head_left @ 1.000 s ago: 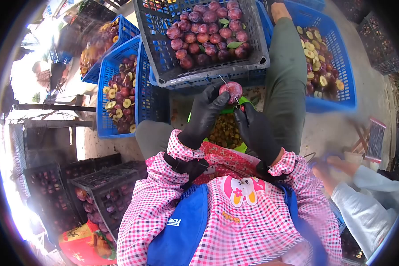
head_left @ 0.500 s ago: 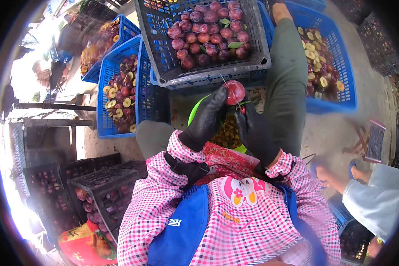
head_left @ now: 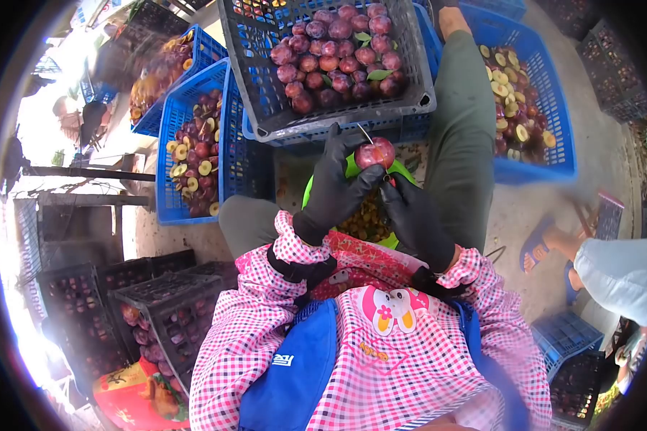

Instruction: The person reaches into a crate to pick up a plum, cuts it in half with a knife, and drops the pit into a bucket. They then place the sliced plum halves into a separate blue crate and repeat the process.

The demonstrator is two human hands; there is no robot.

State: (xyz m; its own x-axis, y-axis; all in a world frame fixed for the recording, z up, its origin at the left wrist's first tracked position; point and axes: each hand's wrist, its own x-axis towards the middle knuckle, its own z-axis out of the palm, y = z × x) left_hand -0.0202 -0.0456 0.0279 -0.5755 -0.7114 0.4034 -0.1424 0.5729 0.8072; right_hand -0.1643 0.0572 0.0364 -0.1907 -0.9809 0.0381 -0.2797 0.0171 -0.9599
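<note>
A red plum (head_left: 375, 154) is between my two black-gloved hands, above a green bowl (head_left: 308, 192) with yellowish bits in it. My left hand (head_left: 337, 181) has its thumb at the plum's lower side and its forefinger raised beside it. The fingers of my right hand (head_left: 410, 208) are pinched on a small red-handled tool (head_left: 389, 179) just below the plum. A thin metal piece (head_left: 364, 132) shows at the plum's top. Whole plums (head_left: 340, 49) with some leaves fill a black crate (head_left: 262, 108) in front of me.
Blue crates of cut plums stand at the left (head_left: 167, 183) and right (head_left: 564, 144). Black crates (head_left: 158, 309) of plums and a red bag (head_left: 133, 395) are at lower left. At right are another person's sandalled feet (head_left: 539, 248), beside a blue crate (head_left: 564, 334).
My left forefinger has lifted away from the plum, and the plum has shifted slightly down and left. The other person's legs at right have moved, showing more of the sandals and the blue crate.
</note>
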